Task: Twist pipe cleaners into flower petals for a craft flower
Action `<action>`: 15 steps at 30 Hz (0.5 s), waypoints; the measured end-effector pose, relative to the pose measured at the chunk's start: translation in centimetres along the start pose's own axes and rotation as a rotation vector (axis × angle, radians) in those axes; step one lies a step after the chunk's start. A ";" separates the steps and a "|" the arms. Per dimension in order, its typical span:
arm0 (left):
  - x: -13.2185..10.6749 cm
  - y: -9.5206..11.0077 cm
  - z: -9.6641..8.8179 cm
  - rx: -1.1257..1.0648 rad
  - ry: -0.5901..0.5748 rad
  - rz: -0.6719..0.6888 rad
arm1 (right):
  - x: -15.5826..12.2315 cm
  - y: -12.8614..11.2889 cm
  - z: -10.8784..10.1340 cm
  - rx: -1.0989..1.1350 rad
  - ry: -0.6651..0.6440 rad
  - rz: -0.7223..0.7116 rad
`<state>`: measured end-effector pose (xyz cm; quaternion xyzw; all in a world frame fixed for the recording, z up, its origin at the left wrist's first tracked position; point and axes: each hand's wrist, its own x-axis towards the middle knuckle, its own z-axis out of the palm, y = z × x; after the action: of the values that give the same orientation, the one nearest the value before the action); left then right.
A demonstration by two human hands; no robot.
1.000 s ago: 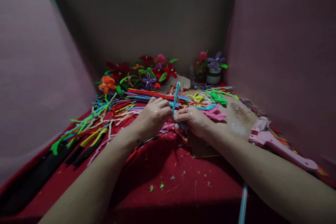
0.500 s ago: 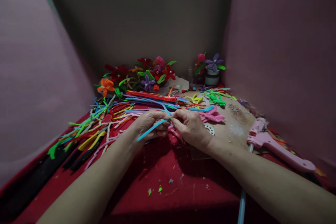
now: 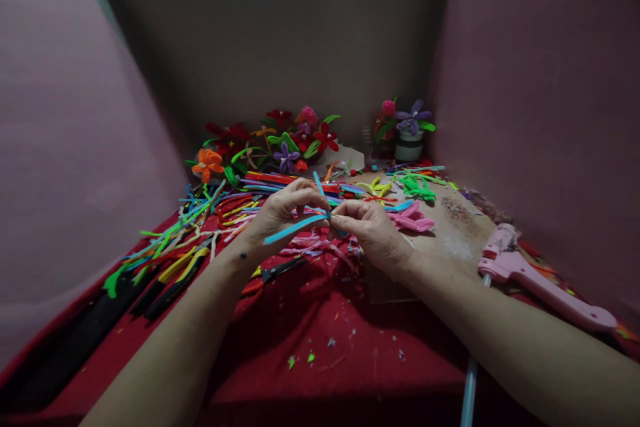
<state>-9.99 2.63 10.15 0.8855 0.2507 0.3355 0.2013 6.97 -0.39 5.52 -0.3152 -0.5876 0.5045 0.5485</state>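
My left hand (image 3: 287,208) and my right hand (image 3: 367,230) meet above the middle of the table. Between their fingertips they pinch a light-blue pipe cleaner (image 3: 294,229). One length of it slants down to the left below my left fingers, and a shorter end points up behind them. Where it crosses, at my right thumb and index finger, the pieces bunch together; I cannot tell whether it is one stem or two. Under my hands lie pink pipe cleaners (image 3: 320,244) and a cutting tool with dark jaws (image 3: 283,268).
A pink glue gun (image 3: 543,283) with a clear stick lies at right. Yellow-black pliers (image 3: 180,273) and loose pipe cleaners (image 3: 165,237) spread over the red cloth (image 3: 320,387) at left. Pipe-cleaner flowers (image 3: 285,157) and a small pot (image 3: 409,145) stand behind. Green loops (image 3: 417,185) rest on brown board (image 3: 445,233).
Both hands have risen slightly and my left hand has turned, uncovering the cutting tool and pink stems below. The blue pipe cleaner stays pinched between them. The whole view has shifted a little.
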 end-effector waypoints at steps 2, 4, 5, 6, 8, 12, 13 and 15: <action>0.0 0.2 -0.1 0.054 0.030 0.014 | -0.1 0.0 0.1 -0.042 -0.019 -0.002; -0.1 0.5 0.0 0.054 0.036 -0.038 | -0.4 -0.1 0.3 -0.112 -0.029 -0.020; -0.1 0.6 0.1 0.014 0.017 -0.110 | -0.5 -0.1 0.4 -0.165 -0.027 -0.043; -0.1 0.7 0.3 -0.059 -0.016 -0.207 | -0.7 -0.2 0.5 -0.235 -0.016 -0.079; -0.1 0.7 0.7 -0.270 -0.095 -0.413 | -1.0 -0.4 0.7 -0.408 0.039 -0.178; 0.0 0.6 1.5 -0.545 -0.092 -0.559 | -1.3 -0.4 0.8 -0.620 0.145 -0.303; 0.0 0.7 1.5 -0.535 -0.071 -0.562 | -1.2 -0.3 0.7 -0.608 0.146 -0.289; 0.1 0.8 1.3 -0.474 -0.046 -0.572 | -1.0 -0.1 0.6 -0.547 0.128 -0.234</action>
<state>-8.75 1.81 9.70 0.7158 0.3988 0.2942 0.4919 6.58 -1.53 5.33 -0.4124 -0.6982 0.2404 0.5335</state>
